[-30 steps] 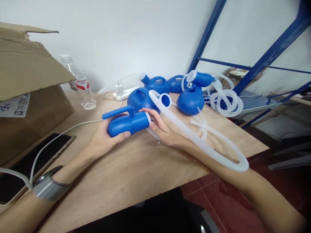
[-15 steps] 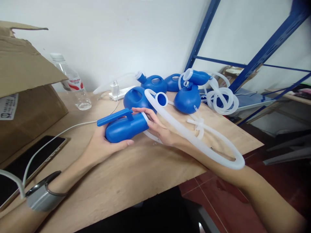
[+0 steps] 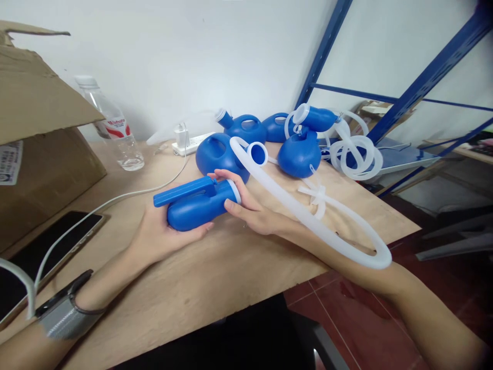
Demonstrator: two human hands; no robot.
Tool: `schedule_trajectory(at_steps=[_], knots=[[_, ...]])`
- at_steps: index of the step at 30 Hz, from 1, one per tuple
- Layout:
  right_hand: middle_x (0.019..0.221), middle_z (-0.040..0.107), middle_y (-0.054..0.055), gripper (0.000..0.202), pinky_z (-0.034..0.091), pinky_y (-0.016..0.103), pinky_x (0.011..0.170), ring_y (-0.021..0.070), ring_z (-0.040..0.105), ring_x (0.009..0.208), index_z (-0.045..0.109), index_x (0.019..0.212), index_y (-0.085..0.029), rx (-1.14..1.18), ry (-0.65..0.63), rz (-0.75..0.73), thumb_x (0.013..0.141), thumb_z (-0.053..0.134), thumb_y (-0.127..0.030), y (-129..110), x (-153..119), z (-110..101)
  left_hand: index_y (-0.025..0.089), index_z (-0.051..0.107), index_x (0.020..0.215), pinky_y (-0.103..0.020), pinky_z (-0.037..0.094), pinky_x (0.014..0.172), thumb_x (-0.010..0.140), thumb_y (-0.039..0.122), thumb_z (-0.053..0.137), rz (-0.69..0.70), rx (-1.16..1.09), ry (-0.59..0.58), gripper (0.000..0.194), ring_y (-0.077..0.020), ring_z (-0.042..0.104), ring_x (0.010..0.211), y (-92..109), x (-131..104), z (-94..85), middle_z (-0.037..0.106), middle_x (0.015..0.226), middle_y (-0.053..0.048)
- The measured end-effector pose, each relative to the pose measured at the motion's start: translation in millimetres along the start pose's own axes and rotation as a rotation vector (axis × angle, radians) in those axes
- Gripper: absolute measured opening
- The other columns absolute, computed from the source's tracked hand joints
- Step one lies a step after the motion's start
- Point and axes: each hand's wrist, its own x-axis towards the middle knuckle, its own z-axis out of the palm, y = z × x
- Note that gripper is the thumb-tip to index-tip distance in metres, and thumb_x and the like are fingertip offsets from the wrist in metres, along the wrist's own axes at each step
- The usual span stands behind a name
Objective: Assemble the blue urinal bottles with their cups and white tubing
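Between both hands, above the wooden table point(image 3: 185, 300), is a blue plastic urinal cup point(image 3: 198, 209) with a long flat handle on top and a white rim at its right end. My left hand point(image 3: 156, 234) cups the rounded left end, thumb along the underside. My right hand point(image 3: 250, 208) grips the rimmed end, thumb in front and fingers behind, partly hidden. Just behind it stand a blue urinal bottle point(image 3: 211, 154) and another white-rimmed blue cup point(image 3: 257, 154). A thick translucent hose point(image 3: 292, 203) loops from there over my right forearm.
More blue bottles point(image 3: 298, 156) and coiled hose point(image 3: 358, 156) lie toward the back right, by a blue metal rack point(image 3: 408, 92). On the left are a cardboard box point(image 3: 50, 169), a water bottle point(image 3: 115, 128), a phone point(image 3: 57, 252) and a cable. A power strip point(image 3: 194, 144) lies by the wall.
The cup has turned slightly, so its white rim shows more. My right thumb has shifted left onto the blue wall near the rim. The left hand keeps its hold.
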Motion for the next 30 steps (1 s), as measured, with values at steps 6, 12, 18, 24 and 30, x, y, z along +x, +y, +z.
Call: schedule_trajectory(at_steps=[6, 12, 18, 24, 30], knots=[[0.172, 0.045, 0.007, 0.065, 0.038, 0.046, 0.134, 0.0253, 0.045, 0.159, 0.037, 0.165, -0.035, 0.117, -0.039, 0.058, 0.109, 0.055, -0.063, 6.1, 1.4, 1.8, 0.024, 0.060, 0.142, -0.036, 0.068, 0.095, 0.089, 0.037, 0.087, 0.209, 0.184, -0.018, 0.061, -0.0242, 0.081, 0.111, -8.3, -9.1, -7.7, 0.080, 0.130, -0.009], [0.181, 0.031, 0.009, 0.084, 0.023, 0.059, 0.139, 0.0305, 0.030, 0.168, 0.022, 0.176, -0.036, 0.059, -0.136, 0.175, 0.107, 0.051, -0.074, 10.0, 3.5, -8.7, 0.027, 0.065, 0.142, -0.031, 0.066, 0.078, 0.093, 0.043, 0.081, 0.269, 0.318, -0.114, 0.054, -0.0254, 0.082, 0.105, -14.6, -7.4, -17.4, 0.080, 0.132, -0.008], [0.185, 0.024, 0.013, 0.103, 0.029, 0.063, 0.137, 0.0318, 0.027, 0.171, -0.002, 0.180, -0.035, -0.073, -0.168, 0.125, 0.105, 0.061, -0.067, 30.7, 7.8, -8.1, 0.017, 0.073, 0.132, -0.049, 0.061, 0.110, 0.079, 0.052, 0.087, -0.316, 0.067, 0.228, 0.065, -0.0324, 0.075, 0.122, -18.3, 15.0, -18.1, 0.079, 0.134, -0.011], [0.178, 0.039, 0.015, 0.074, 0.029, 0.060, 0.138, 0.0301, 0.036, 0.167, 0.031, 0.175, -0.026, -0.549, -0.203, -0.040, 0.111, 0.057, -0.050, 45.3, 17.3, -7.9, 0.013, 0.074, 0.131, -0.059, 0.059, 0.111, 0.072, 0.052, 0.091, -0.705, -0.078, 0.378, 0.072, -0.0360, 0.075, 0.115, -41.6, 20.3, -18.8, 0.079, 0.128, -0.015], [0.180, 0.031, 0.025, 0.071, 0.025, 0.060, 0.139, 0.0348, 0.019, 0.173, 0.033, 0.172, -0.008, -0.931, -0.233, -0.202, 0.112, 0.054, -0.040, 57.7, 42.2, 8.5, 0.016, 0.077, 0.128, -0.056, 0.057, 0.113, 0.072, 0.050, 0.093, -0.702, -0.045, 0.383, 0.068, -0.0357, 0.074, 0.120, -40.6, 18.5, -14.7, 0.081, 0.126, -0.012]])
